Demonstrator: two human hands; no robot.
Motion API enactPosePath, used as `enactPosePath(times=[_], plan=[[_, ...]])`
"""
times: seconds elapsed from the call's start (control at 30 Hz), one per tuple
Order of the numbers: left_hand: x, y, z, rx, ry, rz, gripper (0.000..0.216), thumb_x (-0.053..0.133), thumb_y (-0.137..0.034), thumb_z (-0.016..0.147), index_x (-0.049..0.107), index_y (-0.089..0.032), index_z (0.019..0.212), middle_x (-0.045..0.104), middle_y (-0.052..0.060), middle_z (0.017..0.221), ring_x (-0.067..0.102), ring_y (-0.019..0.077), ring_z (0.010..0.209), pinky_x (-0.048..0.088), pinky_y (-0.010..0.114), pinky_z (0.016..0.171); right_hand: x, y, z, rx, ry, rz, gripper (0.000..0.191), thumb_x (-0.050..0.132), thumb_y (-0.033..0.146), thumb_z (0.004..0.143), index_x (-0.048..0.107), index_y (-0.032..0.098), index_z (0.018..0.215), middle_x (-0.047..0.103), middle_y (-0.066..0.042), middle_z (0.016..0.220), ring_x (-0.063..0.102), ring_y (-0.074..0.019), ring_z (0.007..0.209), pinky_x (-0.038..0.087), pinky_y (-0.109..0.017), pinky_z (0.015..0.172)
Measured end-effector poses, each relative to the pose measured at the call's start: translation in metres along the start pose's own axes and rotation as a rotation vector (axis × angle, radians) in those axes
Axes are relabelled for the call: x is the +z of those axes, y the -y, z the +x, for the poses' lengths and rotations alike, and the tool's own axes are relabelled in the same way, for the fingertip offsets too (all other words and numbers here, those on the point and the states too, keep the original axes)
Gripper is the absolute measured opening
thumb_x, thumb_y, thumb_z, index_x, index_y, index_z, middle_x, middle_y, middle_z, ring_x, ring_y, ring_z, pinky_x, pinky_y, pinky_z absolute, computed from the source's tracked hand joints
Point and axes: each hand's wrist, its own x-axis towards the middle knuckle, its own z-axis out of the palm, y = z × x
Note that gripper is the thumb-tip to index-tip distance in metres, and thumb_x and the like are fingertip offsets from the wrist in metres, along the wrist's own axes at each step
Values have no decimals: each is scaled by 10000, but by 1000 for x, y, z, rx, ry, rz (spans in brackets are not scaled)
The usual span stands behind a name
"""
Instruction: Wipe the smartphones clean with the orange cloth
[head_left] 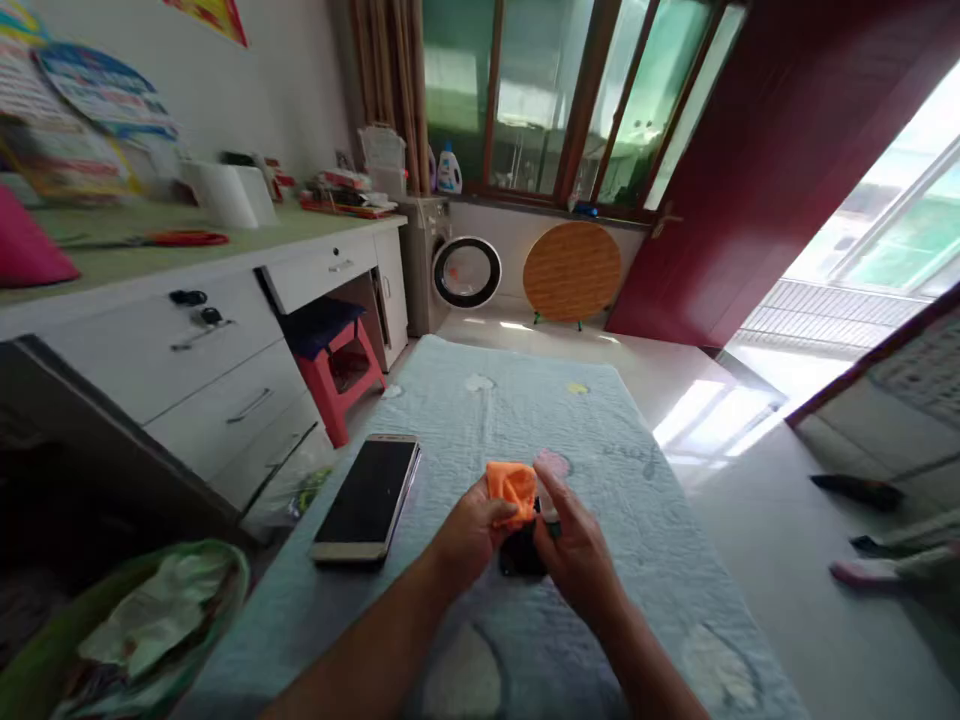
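My left hand (471,532) is closed on a small orange cloth (512,487), pinching it just above a pale blue quilted cover (525,400). My right hand (574,545) is closed beside it, its fingers round a small dark object (521,555) whose kind I cannot make out. The two hands touch over the middle of the cover. A gold-edged phone (367,495) lies screen up on the cover, to the left of my left hand.
A white desk with drawers (202,340) runs along the left, with a red stool (337,375) under it. A green basket of wrappers (150,620) sits at lower left. A washing machine (457,265), a round wooden table top (571,270) and a red door (780,170) stand beyond.
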Motion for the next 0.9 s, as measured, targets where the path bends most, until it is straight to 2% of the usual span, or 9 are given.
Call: enactPosePath(times=[0.2, 0.27, 0.43, 0.67, 0.77, 0.83, 0.9], plan=[[4, -2, -1, 2, -22, 2, 397, 667, -94, 654, 654, -145, 1048, 675, 54, 930, 626, 179, 865, 471, 271, 808, 1, 3, 0, 11, -41, 42, 529, 476, 117, 809, 495, 269, 1315, 662, -35, 1180, 650, -173, 1042, 535, -285, 886], [5, -3, -1, 8, -31, -8, 383, 681, -93, 643, 658, -145, 1022, 673, 53, 914, 629, 182, 858, 471, 277, 811, 0, 4, 1, 23, -51, 51, 535, 482, 118, 803, 492, 272, 1315, 668, -31, 1165, 654, -171, 1027, 535, -286, 885], [10, -6, -3, 1, -47, -10, 347, 712, -105, 631, 658, -149, 972, 670, 48, 876, 635, 183, 809, 481, 289, 788, -1, 5, 1, 8, 8, 34, 634, 478, 112, 809, 412, 289, 1414, 610, -45, 1282, 618, -184, 1113, 517, -295, 925], [8, -6, -3, -4, -61, -5, 369, 710, -109, 644, 663, -149, 1007, 681, 50, 900, 639, 180, 835, 489, 264, 778, 1, 5, 0, 52, 4, 75, 524, 489, 113, 791, 500, 268, 1292, 670, -36, 1154, 661, -179, 1002, 534, -299, 882], [8, -6, -3, 5, -61, -11, 370, 746, -146, 673, 654, -151, 1031, 682, 59, 950, 641, 182, 870, 497, 263, 791, -5, 7, 1, 50, -14, 88, 548, 493, 162, 827, 451, 285, 1360, 622, -50, 1261, 618, -200, 1113, 501, -341, 952], [8, -7, -4, 0, -73, -8, 418, 792, -218, 694, 634, -165, 1078, 677, 68, 992, 646, 199, 896, 510, 290, 799, -11, 8, 2, 83, -29, 97, 623, 520, 213, 837, 368, 288, 1436, 573, -65, 1333, 567, -228, 1195, 473, -385, 993], [9, -8, -5, -13, -91, -1, 478, 830, -309, 694, 614, -183, 1101, 677, 70, 991, 654, 216, 883, 528, 336, 795, -17, 8, 3, 145, -47, 141, 713, 529, 238, 838, 258, 275, 1496, 576, -78, 1315, 566, -235, 1188, 477, -403, 983]])
